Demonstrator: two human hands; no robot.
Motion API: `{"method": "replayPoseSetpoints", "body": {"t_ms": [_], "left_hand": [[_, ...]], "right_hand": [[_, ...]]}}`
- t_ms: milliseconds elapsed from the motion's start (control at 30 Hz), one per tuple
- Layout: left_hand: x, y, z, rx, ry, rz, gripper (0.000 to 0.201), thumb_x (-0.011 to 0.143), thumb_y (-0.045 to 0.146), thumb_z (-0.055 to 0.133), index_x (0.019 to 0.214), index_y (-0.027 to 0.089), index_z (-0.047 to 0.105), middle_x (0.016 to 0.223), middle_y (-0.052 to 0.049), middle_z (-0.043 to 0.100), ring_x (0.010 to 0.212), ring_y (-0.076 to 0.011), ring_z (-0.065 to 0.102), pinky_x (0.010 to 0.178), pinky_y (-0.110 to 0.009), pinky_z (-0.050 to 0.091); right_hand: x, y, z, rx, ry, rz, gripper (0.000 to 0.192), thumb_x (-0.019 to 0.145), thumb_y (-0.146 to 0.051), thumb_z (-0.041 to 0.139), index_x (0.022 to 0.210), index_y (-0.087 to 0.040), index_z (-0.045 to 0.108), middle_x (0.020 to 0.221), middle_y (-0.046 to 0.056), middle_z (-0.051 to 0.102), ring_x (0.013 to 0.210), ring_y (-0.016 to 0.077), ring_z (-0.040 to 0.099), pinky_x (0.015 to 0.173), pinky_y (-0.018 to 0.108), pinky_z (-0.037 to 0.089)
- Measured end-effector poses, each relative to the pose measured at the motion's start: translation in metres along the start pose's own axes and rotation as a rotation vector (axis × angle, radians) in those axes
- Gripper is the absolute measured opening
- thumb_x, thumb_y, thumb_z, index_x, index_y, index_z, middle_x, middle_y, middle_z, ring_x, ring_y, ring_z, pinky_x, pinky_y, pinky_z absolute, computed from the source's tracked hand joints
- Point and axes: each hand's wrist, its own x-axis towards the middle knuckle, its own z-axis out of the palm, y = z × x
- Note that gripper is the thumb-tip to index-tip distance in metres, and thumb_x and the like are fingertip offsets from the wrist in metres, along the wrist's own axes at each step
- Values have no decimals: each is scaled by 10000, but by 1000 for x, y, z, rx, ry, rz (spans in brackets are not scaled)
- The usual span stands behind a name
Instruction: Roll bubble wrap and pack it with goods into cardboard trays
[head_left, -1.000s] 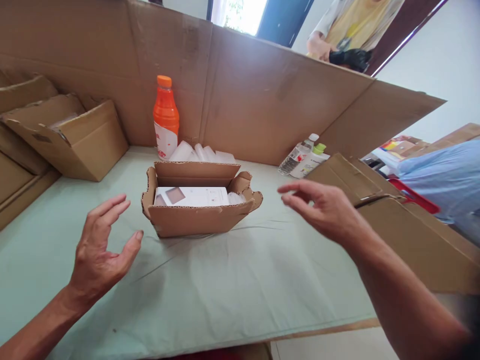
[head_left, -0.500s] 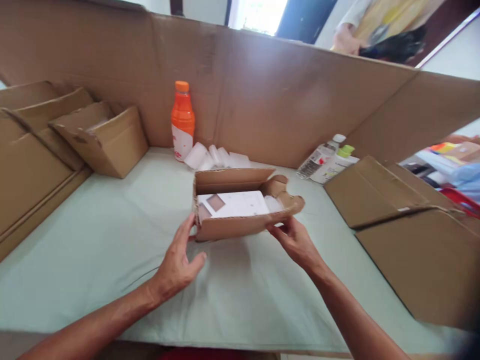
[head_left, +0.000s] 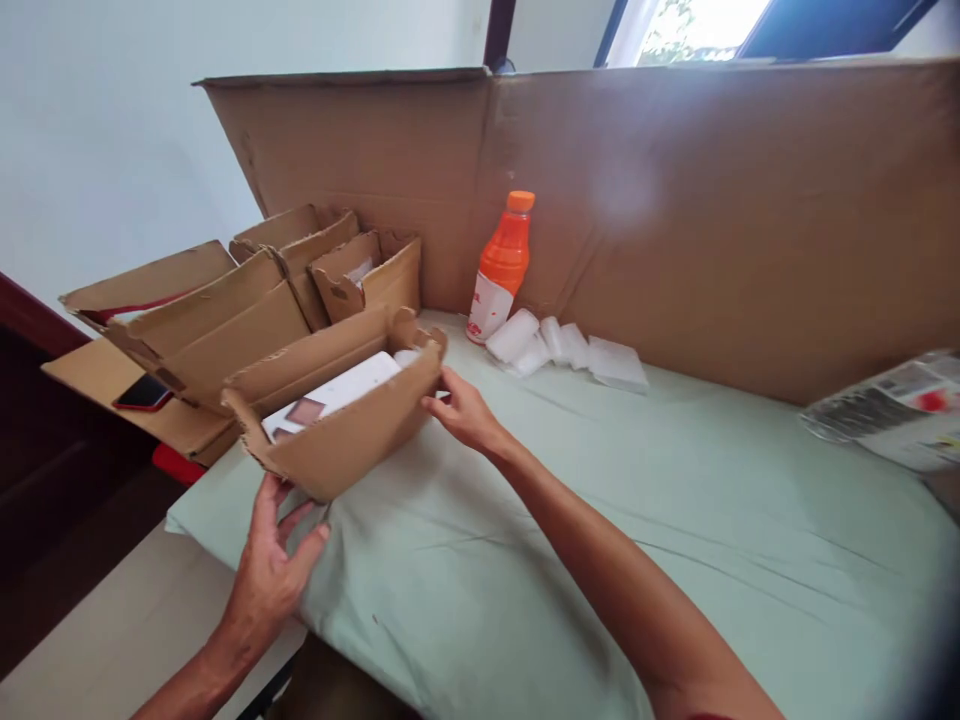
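Note:
An open cardboard box (head_left: 360,440) is held at an angle over the left part of the table. Inside it lies a white box (head_left: 349,390) with brownish square marks, with something whitish at its far end. My right hand (head_left: 466,412) grips the box's right end, thumb and fingers closed at its lower edge. At the near left corner, my left hand (head_left: 274,560) supports the box with its fingertips under the bottom, its thumb apart from the cardboard. Beyond the box stand more open cardboard boxes, among them a small one (head_left: 394,280).
An orange-capped bottle (head_left: 501,270) stands by the cardboard wall (head_left: 675,220), with several white translucent pieces (head_left: 574,345) beside it. A clear bottle (head_left: 885,400) lies at right. A dark phone-like object (head_left: 142,393) rests on cardboard at left. The green-covered table (head_left: 600,480) ends near my left hand.
My view has turned left. Both hands have carried the cardboard box from the table's middle to the left, near the other boxes, and it is now turned at an angle.

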Motion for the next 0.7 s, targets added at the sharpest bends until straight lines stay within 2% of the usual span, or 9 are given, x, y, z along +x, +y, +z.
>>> {"method": "replayPoseSetpoints", "body": {"t_ms": [67,133,200,267,367,500,600,700], "left_hand": [[17,-8,-11,10,81,-10,817,847,369,671,1553,322,263,1579,-134,343,1437,-345,417,1100,-544,495],[36,-14,-15,33,124,-9,849,840,352,679,1569,324,245,1614,-143,298,1476,-357,359,1121,-568,464],[54,-19,-13,47,143,5,854,839,326,675,1575,319,242,1633,-150,269,1504,-359,315,1132,-578,446],[69,-22,-9,46,145,23,858,840,306,668,1580,318,234,1639,-150,260,1515,-349,297,1138,-572,439],[83,-25,-5,40,134,43,854,841,295,664,1581,310,237,1632,-150,272,1513,-339,303,1148,-564,430],[84,-36,-7,32,133,26,829,858,305,658,1577,297,244,1627,-152,286,1512,-332,312,1160,-554,421],[70,-47,-10,10,118,-68,828,874,361,653,1579,287,225,1599,-177,334,1469,-353,397,1157,-581,414],[44,-57,-13,102,-19,-112,808,881,454,635,1573,280,256,1511,-175,464,1390,-377,494,1140,-633,411]], "right_hand": [[39,-4,38,27,12,-42,551,847,-228,588,1385,-149,500,1343,145,628,1188,249,604,952,388,535],[67,-4,71,-14,50,-62,673,846,-229,618,1480,-136,412,1506,192,495,1350,281,499,1085,434,465],[84,1,95,-109,53,-47,746,856,-251,635,1525,-90,348,1576,238,394,1448,311,397,1179,465,369],[92,9,110,-188,5,-22,724,884,-263,615,1526,-59,347,1561,258,411,1459,322,392,1211,479,323],[93,21,118,-224,-62,-28,651,901,-235,588,1512,-109,401,1534,216,475,1434,307,442,1208,488,330],[78,29,116,-238,-123,-103,547,896,-182,582,1438,-144,519,1499,171,536,1403,271,487,1197,460,355],[49,29,110,-265,-136,-130,422,897,-155,582,1315,-122,625,1447,181,586,1369,270,520,1174,457,380],[-1,28,97,-342,-158,-181,311,883,-159,633,1187,-152,698,1394,148,639,1351,250,537,1174,422,381]]}}
